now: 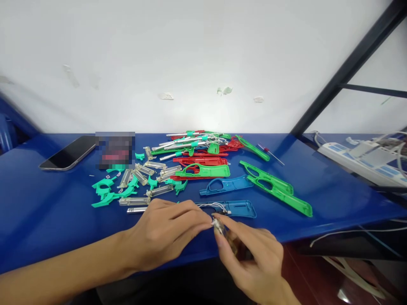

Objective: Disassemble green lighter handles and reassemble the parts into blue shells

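My right hand (254,254) is closed at the table's front edge, holding a small see-through piece with a whitish end (219,225), which looks like a lighter fuel tank. My left hand (173,228) is pinched at that end; whatever is between its fingertips is too small to make out. Just behind the hands lies a blue lighter casing half (243,209) with white wires in it. A metal lighter tube (136,210) sticks out left of it, partly covered by my left hand. Several clear fuel tanks (161,190) and teal trigger pieces (103,199) lie to the left.
Farther back is a pile of lighters with metal tubes (178,144). Red (203,161), green (280,195) and blue casing halves (225,185) lie around it. A screwdriver (270,153) is at right, a phone (70,153) at left. A power strip (362,159) sits beyond the black frame.
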Available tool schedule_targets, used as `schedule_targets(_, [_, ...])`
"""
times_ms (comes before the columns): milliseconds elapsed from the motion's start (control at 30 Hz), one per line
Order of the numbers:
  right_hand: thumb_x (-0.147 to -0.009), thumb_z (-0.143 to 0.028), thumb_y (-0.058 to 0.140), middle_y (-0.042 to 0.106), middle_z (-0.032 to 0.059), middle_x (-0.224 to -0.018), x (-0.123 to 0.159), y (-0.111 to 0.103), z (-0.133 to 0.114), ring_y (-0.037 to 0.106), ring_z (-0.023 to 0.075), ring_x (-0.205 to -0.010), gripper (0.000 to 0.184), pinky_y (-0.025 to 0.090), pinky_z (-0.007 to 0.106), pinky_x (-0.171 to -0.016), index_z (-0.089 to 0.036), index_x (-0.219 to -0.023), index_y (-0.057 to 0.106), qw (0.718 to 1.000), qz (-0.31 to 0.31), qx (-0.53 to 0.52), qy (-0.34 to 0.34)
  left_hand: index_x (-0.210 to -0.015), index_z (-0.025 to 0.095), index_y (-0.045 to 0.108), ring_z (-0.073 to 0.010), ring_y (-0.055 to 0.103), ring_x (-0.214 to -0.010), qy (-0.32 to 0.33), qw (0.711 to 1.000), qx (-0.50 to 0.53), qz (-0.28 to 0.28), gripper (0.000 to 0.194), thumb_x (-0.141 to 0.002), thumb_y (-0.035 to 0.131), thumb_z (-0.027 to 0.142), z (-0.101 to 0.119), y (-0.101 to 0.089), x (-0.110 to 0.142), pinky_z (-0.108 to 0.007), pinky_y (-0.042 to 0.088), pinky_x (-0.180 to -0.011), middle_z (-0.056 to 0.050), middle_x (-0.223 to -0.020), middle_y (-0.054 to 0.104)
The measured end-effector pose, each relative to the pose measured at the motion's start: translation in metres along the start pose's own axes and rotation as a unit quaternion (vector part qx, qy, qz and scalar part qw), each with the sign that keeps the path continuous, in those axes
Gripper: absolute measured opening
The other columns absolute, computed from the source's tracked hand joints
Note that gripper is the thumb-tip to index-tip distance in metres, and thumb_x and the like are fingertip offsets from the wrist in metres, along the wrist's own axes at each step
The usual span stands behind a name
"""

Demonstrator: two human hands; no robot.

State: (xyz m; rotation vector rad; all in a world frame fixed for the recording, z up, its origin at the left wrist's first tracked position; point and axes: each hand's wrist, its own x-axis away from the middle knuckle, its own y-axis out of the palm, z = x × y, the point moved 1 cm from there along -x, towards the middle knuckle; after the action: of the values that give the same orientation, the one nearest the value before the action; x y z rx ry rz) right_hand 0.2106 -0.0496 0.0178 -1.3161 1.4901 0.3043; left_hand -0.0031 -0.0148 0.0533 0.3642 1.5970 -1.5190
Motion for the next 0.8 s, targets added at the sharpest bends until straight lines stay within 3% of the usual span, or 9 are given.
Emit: schedule_targets(800, [-0.1, -0.012, 0.068, 0.068, -0.0076, -0.066, -0.0004, -0.0007, -0.0009, 0.06, 0.0072, -0.044, 0.022, 0.051, 0.021, -0.049, -0.016, -0.122, 0.073, 1.0, -0.003, 0.0, 0.004, -0.11, 0.016, 0.071, -0.0097, 0.075, -0.081, -0.005, 0.999, -0.018, -0.026, 0.021, -0.114, 0.051, 0.016, -0.0048, -0.0027, 0.0004, -0.022, 0.048, -0.061, -0.002, -0.096, 0.079])
